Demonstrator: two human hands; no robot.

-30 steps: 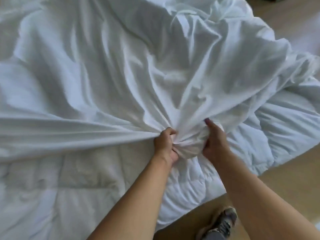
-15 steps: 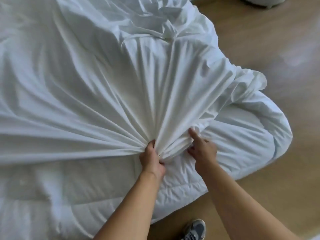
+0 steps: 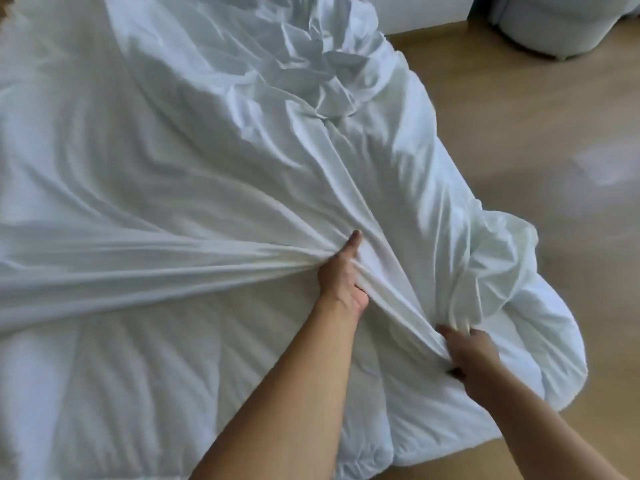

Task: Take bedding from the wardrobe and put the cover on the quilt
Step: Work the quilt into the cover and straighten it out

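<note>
Our left hand (image 3: 341, 278) sits just below the middle of the view, its fingers curled round a gathered bunch of the white cover (image 3: 207, 168), with one digit pointing to 12 o'clock. At 4 o'clock from it our right hand (image 3: 474, 358) pinches the same twisted band of cloth, which runs taut between the two hands. From the left hand tight folds fan out toward 9 and 11 o'clock, and toward 12 o'clock the cover lies in a crumpled heap. The cover rests on top of the quilt (image 3: 173, 375), whose stitched surface lies bare from 6 to 8 o'clock under our forearms and bulges out in a rounded corner at 3 o'clock from the right hand. Beyond that corner, from 1 to 4 o'clock, we see the wooden floor (image 3: 519, 168), and a pale rounded seat (image 3: 540, 26) stands on it at the 1 o'clock edge.
</note>
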